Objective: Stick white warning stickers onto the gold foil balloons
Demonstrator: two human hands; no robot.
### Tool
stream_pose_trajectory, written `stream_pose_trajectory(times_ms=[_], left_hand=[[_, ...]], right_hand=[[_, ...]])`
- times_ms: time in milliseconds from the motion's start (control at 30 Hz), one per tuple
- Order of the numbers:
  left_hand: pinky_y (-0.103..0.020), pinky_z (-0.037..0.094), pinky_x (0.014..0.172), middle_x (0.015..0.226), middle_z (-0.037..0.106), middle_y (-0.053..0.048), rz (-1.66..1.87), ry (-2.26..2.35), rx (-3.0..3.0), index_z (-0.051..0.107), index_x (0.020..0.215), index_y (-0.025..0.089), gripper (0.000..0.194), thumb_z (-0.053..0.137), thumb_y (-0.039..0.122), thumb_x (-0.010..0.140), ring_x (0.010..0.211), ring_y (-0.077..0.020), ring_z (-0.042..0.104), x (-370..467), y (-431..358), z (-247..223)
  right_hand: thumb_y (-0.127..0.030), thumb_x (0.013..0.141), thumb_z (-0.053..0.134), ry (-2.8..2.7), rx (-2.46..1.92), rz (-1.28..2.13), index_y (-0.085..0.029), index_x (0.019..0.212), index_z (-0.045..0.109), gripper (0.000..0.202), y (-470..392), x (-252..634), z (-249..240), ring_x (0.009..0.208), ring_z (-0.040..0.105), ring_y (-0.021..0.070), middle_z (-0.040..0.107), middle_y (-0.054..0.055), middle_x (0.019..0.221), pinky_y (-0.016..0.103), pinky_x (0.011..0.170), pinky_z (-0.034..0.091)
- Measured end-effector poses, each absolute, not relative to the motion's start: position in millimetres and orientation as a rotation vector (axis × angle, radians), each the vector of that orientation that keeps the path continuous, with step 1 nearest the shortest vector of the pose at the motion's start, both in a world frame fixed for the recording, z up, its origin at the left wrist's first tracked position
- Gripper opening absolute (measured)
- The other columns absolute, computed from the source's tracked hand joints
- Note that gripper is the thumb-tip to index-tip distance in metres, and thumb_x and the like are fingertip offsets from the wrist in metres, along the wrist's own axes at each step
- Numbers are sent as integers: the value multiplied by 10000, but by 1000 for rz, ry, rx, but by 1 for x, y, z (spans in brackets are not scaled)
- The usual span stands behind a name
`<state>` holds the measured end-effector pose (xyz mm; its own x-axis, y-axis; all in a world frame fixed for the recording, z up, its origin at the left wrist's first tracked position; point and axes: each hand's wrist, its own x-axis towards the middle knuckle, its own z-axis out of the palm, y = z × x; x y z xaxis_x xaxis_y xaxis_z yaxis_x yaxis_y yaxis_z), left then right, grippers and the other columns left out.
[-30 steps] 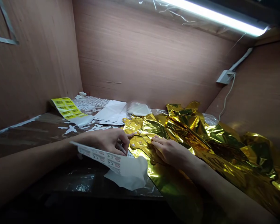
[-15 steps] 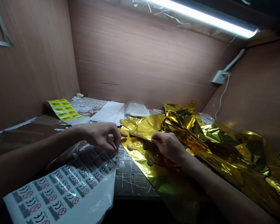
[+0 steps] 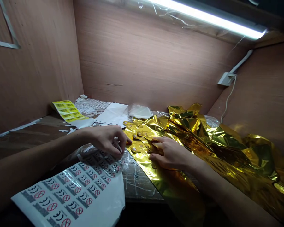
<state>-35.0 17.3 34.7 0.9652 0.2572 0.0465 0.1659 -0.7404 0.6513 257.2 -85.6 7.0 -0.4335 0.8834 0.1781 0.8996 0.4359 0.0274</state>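
My left hand [image 3: 109, 142] is closed, thumb and fingers pinching the far corner of a white sheet of labels [image 3: 85, 186] printed with CE marks and red crossed-out circles. One of its fingers reaches out to the edge of the gold foil. My right hand [image 3: 171, 154] lies on flat, shiny gold foil balloons [image 3: 144, 164], thumb and index finger apart, nothing gripped between them. Under and beside its fingertips are several overlapping rounded foil tabs [image 3: 138, 146] with small printed marks.
A crumpled heap of gold foil [image 3: 196, 129] spreads to the right. At the back left lie a yellow label sheet [image 3: 68, 112], white papers [image 3: 112, 113] and a clear plastic packet [image 3: 139, 111]. Wooden panels [image 3: 137, 63] enclose the worktop; a tube light [image 3: 210, 17] hangs above.
My right hand has gone from a pinch at the foil tabs to fingers spread on the foil. My left hand keeps its pinch. The view has shifted slightly.
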Motion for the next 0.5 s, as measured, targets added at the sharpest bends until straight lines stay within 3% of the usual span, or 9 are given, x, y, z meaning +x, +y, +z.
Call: stream_pose_trajectory(times_ms=[67,133,300,500], left_hand=[[-156,512,656,753,750,-34,149,311,2417,765,782,118,92,794,202,763,675,-116,661,-35,17,35],[-166,516,667,762,753,-37,146,333,2413,764,780,122,78,788,194,767,685,-123,668,-34,17,35],[-190,527,692,793,765,-49,144,336,2396,772,799,140,43,769,180,784,714,-143,689,-34,17,34],[-203,533,755,785,760,-46,242,315,2463,771,802,124,73,783,193,780,791,-163,697,-35,20,33]], right_hand=[[-462,988,564,-2615,-1569,-208,-160,953,770,367,-85,258,6,1153,645,297,665,161,1341,408,1003,499],[-323,1024,496,-2667,-1535,-288,-141,938,761,333,-84,260,2,1112,660,274,682,174,1292,392,1003,491],[-57,937,478,-2670,-1623,-479,-131,889,699,238,-81,259,-5,769,658,192,737,108,959,311,715,467],[-154,928,552,-2500,-1733,-503,-175,736,667,225,-77,263,2,649,619,180,714,62,736,312,613,331]])
